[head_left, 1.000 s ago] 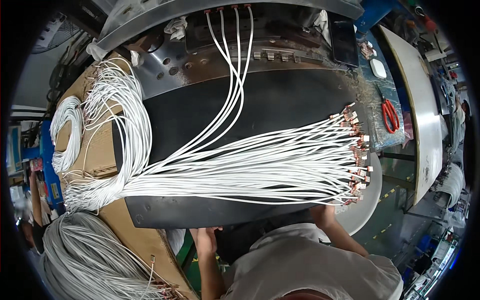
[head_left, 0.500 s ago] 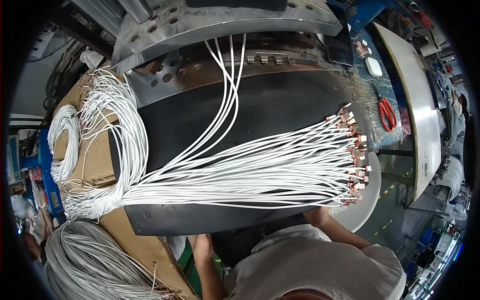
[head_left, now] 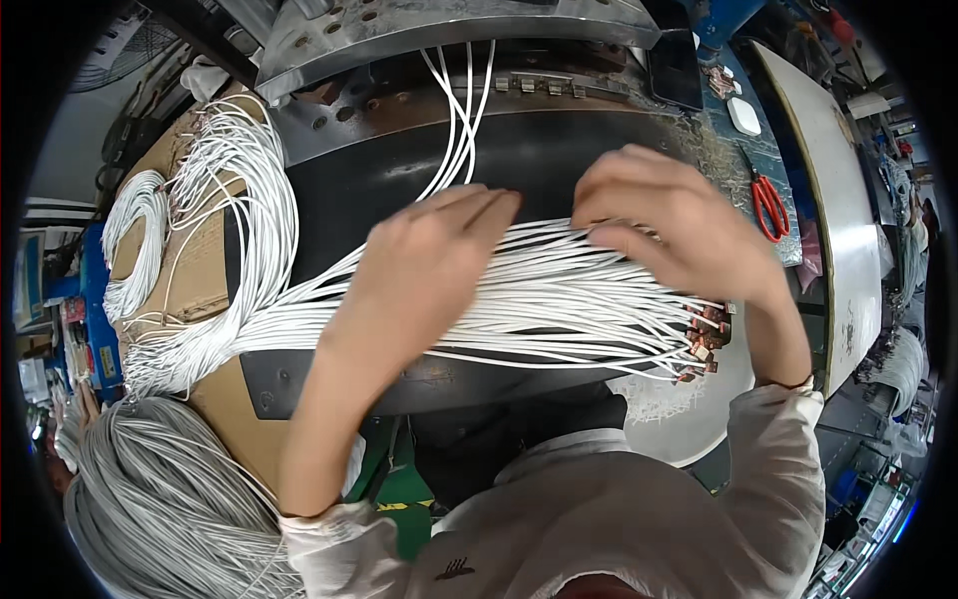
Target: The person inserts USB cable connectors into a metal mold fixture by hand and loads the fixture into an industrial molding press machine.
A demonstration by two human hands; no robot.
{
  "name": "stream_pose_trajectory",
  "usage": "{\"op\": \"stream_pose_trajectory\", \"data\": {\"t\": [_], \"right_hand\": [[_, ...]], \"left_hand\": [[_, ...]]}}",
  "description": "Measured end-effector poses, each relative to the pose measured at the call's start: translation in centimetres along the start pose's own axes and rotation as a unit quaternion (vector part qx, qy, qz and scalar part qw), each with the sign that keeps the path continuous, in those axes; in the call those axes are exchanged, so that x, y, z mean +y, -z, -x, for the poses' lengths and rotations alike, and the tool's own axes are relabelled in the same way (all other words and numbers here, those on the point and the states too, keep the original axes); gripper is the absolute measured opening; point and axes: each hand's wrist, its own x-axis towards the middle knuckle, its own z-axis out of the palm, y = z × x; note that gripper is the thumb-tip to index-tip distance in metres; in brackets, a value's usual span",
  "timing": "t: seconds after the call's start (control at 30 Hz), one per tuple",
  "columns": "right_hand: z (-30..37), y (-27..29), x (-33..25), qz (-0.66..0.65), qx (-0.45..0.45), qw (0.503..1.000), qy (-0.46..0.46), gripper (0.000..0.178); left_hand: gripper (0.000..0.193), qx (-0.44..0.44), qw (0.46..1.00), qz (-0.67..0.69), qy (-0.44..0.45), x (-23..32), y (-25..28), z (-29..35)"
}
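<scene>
A thick bundle of white cables (head_left: 499,309) lies across a black mat (head_left: 349,200), with small metal and copper-coloured ends (head_left: 711,324) at its right. My left hand (head_left: 424,255) is over the upper middle of the bundle, its fingers bent toward the right; its grip is blurred and partly hidden. Farther right, my right hand (head_left: 664,215) has its thumb and fingers curled around a few upper cables near their ends. Several separate white cables (head_left: 467,110) run up from beneath my left hand to under the metal machine plate (head_left: 459,40).
Brown cardboard (head_left: 205,265) at left bears looped white cables (head_left: 264,180). A large grey cable coil (head_left: 170,489) lies lower left. Red-handled cutters (head_left: 768,205) and a white case (head_left: 742,116) rest on the blue bench at right. A round pale stool (head_left: 689,424) is beside the mat.
Both hands have come up from below the mat's near edge to over the cables. The upper cable ends at right have shifted under my right hand. The view has moved slightly.
</scene>
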Motion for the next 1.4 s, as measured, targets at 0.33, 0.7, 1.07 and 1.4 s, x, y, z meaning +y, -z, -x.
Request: {"op": "stream_pose_trajectory", "data": {"t": [0.33, 0.7, 1.07, 1.4], "right_hand": [[4.2, 1.4, 4.1, -0.045, -0.025, 0.961, -0.270, 0.011], [-1.3, 0.9, 1.0, -0.181, -0.117, 0.961, -0.176, 0.029], [-1.8, 1.9, 2.2, -0.117, -0.102, 0.985, -0.081, 0.030], [3.6, 6.7, 5.0, -0.325, -0.071, 0.898, -0.287, 0.024]], "left_hand": [[0.024, -0.130, 0.989, -0.004, 0.066, -0.6, 4.4, 0.7], [0.015, 0.110, 0.948, 0.193, 0.228, -2.4, 3.8, 2.5], [0.013, 0.203, 0.900, 0.334, 0.194, -2.8, 2.3, 3.1], [0.024, -0.247, 0.771, 0.539, 0.232, -2.1, 4.6, -4.2]]}}
